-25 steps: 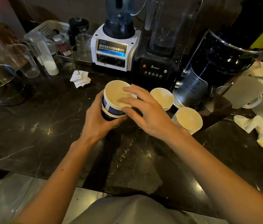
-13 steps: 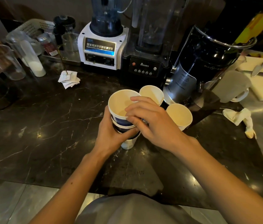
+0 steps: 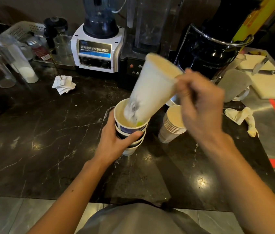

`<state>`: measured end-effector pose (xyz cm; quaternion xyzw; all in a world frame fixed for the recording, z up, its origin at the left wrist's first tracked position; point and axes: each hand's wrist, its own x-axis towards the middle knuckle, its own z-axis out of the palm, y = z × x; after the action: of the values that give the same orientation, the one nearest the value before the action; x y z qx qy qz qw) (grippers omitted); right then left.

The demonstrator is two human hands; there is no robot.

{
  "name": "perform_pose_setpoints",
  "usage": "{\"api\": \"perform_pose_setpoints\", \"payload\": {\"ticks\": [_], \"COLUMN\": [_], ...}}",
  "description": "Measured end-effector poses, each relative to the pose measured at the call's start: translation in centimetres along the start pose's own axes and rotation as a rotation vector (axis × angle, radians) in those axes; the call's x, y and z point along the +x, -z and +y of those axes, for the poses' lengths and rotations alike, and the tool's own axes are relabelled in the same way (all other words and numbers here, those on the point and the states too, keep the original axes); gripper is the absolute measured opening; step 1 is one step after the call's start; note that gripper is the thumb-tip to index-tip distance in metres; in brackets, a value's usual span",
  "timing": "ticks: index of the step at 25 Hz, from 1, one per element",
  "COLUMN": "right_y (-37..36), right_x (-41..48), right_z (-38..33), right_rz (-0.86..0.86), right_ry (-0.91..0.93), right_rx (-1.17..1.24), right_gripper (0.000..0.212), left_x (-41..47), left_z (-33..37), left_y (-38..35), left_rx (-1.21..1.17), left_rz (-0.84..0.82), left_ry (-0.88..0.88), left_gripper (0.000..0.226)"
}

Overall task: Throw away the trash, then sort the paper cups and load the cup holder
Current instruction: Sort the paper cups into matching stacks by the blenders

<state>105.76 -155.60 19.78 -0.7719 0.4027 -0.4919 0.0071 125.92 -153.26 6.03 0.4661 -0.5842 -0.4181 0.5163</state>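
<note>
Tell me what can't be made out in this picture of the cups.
- Tall cup, head view: motion blur smears its print.
- Right hand: blurred, so its grip on the cup's rim is unclear.
- Held stack: the left hand covers its side; cup count is uncertain.
- Stack by the right hand: partly hidden behind that hand.
- Cup holder: outside the frame.

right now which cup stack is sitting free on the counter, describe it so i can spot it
Start at the big black urn at the back right of the dark marble counter. In front of its base, just right of the blue-banded stack held by the left hand, stands the plain white stack. It alone leans untouched, with no blue band.
</note>
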Motion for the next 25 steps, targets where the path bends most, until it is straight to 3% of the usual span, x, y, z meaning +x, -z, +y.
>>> {"api": "perform_pose_setpoints", "payload": {"ticks": [3, 5, 10, 13, 16, 17, 19, 22, 25], "right_y": [3.1, 4.5, 4.9, 3.4, 2.0, 1.8, 2.0, 1.1, -1.0], "right_x": [1.6, 0.7, -4.3, -7.0, -8.7, -8.7, -7.6, -4.4, -2.7], "right_z": [1.6, 3.3, 7.7, 8.9, 8.7, 8.6, 7.3, 3.8, 1.1], "right_rz": [0.243, 0.239, -0.058, -0.374, -0.743, -0.763, -0.613, -0.442, -0.602], "right_ry": [-0.009, 0.006, 0.051, -0.014, -0.184, -0.214, -0.205, 0.014, 0.21], "right_rx": [-0.131, -0.2, -0.367, -0.401, -0.401, -0.382, -0.252, -0.006, 0.001], "right_gripper": [0.023, 0.024, 0.016, 0.011, 0.019, 0.025, 0.036, 0.044, 0.038], "left_x": [0.0, 0.1, -0.2, -0.1, -0.1, -0.1, -0.1, 0.1, 0.2], "left_z": [-0.2, -0.3, -0.5, -0.6, -0.5, -0.6, -0.7, -0.8, -1.0], "left_y": [0.0, -0.1, -0.2, -0.3, -0.3, -0.2, -0.2, 0.1, 0.0], "left_rx": [0.014, 0.027, 0.028, 0.035, 0.025, 0.018, 0.021, 0.02, 0.014], "left_rz": [0.016, 0.023, 0.033, 0.038, 0.027, 0.016, -0.014, -0.045, -0.053], "left_ry": [0.023, 0.023, 0.029, 0.037, 0.042, 0.035, 0.026, 0.018, -0.014], "left_gripper": [0.078, 0.078, 0.081, 0.082, 0.083, 0.083, 0.086, 0.088, 0.086]}}
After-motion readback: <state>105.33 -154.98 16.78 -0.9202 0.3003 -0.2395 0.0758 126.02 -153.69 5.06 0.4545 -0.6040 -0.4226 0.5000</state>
